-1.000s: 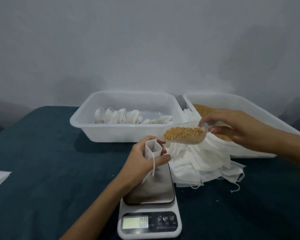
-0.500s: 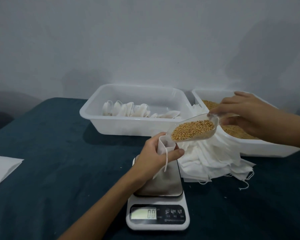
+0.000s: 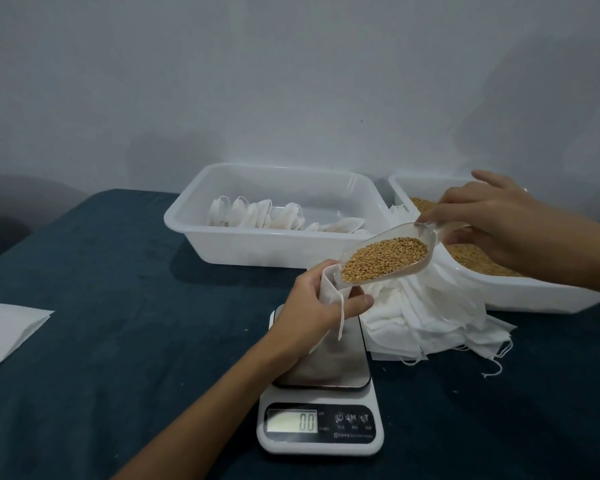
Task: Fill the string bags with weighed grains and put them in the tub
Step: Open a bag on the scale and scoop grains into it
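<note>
My left hand [image 3: 321,303] grips a small white string bag [image 3: 330,289] by its mouth, over the steel plate of a white kitchen scale [image 3: 321,403] whose display reads 0.0. My right hand [image 3: 499,225] pinches the handle of a clear plastic scoop [image 3: 388,258] heaped with golden grains. The scoop tilts down to the left, its tip right at the bag's mouth. The white tub [image 3: 278,247] behind holds several filled bags [image 3: 257,216] in a row.
A second white tub with loose grain [image 3: 478,258] stands at the right. A pile of flat string bags [image 3: 426,317] lies in front of it, beside the scale. A white sheet [image 3: 4,327] sits at the left edge of the dark blue tabletop.
My right hand has brought the scoop down and to the left until its tip meets the bag's mouth. My left hand keeps holding the bag above the scale.
</note>
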A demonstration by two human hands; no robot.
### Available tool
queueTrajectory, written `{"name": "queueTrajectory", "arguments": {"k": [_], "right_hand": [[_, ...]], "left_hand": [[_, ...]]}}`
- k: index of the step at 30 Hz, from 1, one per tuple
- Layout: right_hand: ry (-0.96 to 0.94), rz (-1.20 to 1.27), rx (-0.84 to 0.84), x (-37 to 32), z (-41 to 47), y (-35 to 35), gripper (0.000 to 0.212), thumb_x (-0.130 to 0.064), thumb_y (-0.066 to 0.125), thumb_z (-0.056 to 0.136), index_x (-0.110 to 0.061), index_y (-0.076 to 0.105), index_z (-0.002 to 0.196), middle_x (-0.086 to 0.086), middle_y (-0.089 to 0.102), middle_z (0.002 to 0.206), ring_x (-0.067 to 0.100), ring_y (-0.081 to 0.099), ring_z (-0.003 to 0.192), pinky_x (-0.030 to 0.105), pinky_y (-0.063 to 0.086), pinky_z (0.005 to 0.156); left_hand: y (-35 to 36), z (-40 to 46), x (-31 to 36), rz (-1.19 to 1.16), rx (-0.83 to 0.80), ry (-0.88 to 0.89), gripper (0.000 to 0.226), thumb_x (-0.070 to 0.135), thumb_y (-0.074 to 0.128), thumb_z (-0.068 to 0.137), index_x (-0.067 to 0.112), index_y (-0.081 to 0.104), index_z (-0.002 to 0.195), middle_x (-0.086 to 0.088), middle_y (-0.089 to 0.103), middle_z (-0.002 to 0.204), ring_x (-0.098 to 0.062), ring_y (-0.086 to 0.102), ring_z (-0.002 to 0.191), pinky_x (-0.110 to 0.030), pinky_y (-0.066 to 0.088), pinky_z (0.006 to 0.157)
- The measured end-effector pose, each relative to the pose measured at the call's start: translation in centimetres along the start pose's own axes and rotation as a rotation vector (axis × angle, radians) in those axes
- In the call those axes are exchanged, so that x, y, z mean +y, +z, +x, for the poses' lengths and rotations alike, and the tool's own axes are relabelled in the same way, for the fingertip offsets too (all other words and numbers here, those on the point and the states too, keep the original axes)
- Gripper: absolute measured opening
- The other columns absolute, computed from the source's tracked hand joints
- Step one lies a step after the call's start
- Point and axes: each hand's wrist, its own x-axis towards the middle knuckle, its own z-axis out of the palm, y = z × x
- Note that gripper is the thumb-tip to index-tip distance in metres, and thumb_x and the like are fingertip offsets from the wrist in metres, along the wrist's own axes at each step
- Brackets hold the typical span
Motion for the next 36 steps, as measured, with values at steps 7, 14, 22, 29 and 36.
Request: {"name": "queueTrajectory", "arguments": {"k": [7,14,22,29,36], "right_hand": [[-0.075,-0.06,0.056,-0.24,0.27,0.13,0.038,-0.002,0.077,0.083,-0.014,0.073,0.119,0.005,0.071,0.103,0.034,0.068,0.101,0.061,0.028,0.113],[-0.108,-0.079,0.07,-0.26,0.42,0.07,0.038,-0.005,0.077,0.084,-0.016,0.073,0.12,0.004,0.071,0.105,0.033,0.068,0.103,0.061,0.029,0.114],[-0.169,-0.118,0.141,-0.16,0.55,0.47,0.042,0.003,0.084,0.073,-0.012,0.076,0.112,0.004,0.07,0.093,0.035,0.071,0.086,0.067,0.036,0.104],[-0.144,-0.072,0.11,-0.16,0.34,0.54,0.04,0.002,0.08,0.078,-0.013,0.075,0.115,0.004,0.07,0.097,0.035,0.069,0.091,0.065,0.032,0.109],[-0.121,-0.073,0.092,-0.14,0.17,0.54,0.039,0.002,0.079,0.08,-0.013,0.075,0.116,0.005,0.07,0.098,0.035,0.069,0.093,0.064,0.032,0.111]], "left_hand": [[0.05,0.07,-0.21,-0.003,0.003,0.005,0.028,0.004,0.08,0.088,0.006,0.069,0.114,-0.006,0.07,0.092,-0.011,0.068,0.091,-0.019,0.054,0.089],[-0.11,0.19,-0.31,-0.005,0.019,0.012,0.026,0.003,0.08,0.087,0.009,0.069,0.11,0.002,0.072,0.088,-0.007,0.069,0.086,-0.013,0.051,0.082],[-0.13,0.21,-0.43,-0.003,0.029,0.011,0.03,0.0,0.08,0.087,0.004,0.068,0.114,0.006,0.074,0.087,-0.006,0.07,0.087,-0.015,0.052,0.082],[-0.15,0.27,-0.54,-0.001,0.027,0.003,0.029,0.002,0.079,0.088,0.003,0.068,0.114,0.003,0.074,0.091,-0.009,0.07,0.09,-0.016,0.052,0.083],[-0.25,0.31,-0.62,0.003,0.025,-0.008,0.033,0.004,0.079,0.088,0.008,0.068,0.119,0.006,0.075,0.095,-0.009,0.071,0.094,-0.016,0.052,0.083]]}}
